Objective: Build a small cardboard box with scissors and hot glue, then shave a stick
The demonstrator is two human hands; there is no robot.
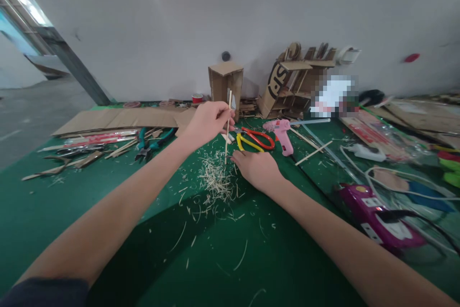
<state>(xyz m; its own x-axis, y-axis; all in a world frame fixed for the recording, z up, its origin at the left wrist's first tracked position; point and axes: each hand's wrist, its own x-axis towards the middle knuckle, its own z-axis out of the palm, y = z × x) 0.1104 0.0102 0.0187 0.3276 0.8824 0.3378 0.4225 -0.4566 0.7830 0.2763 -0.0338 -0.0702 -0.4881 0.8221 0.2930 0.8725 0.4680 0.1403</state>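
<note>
My left hand (212, 122) is closed on a thin wooden stick (227, 142), pinching it near its upper part so that it stands nearly upright. Low down by the stick's bottom end is my right hand (258, 168), its fingers curled together. A small dark edge shows at those fingertips, too small to name. Beneath the stick, a heap of pale wood shavings (216, 180) lies on the green table (158, 259), with loose curls scattered around. Just beyond my right hand rests a tool with red and yellow looped handles (264, 140).
A pink glue gun (282, 134) and crossed sticks lie to the right, near a purple power strip (381, 221) with cords. Teal-handled pliers (145, 146) and cardboard strips (118, 120) are at left. An open cardboard box (215, 84) and cardboard shelf (273, 89) stand by the wall.
</note>
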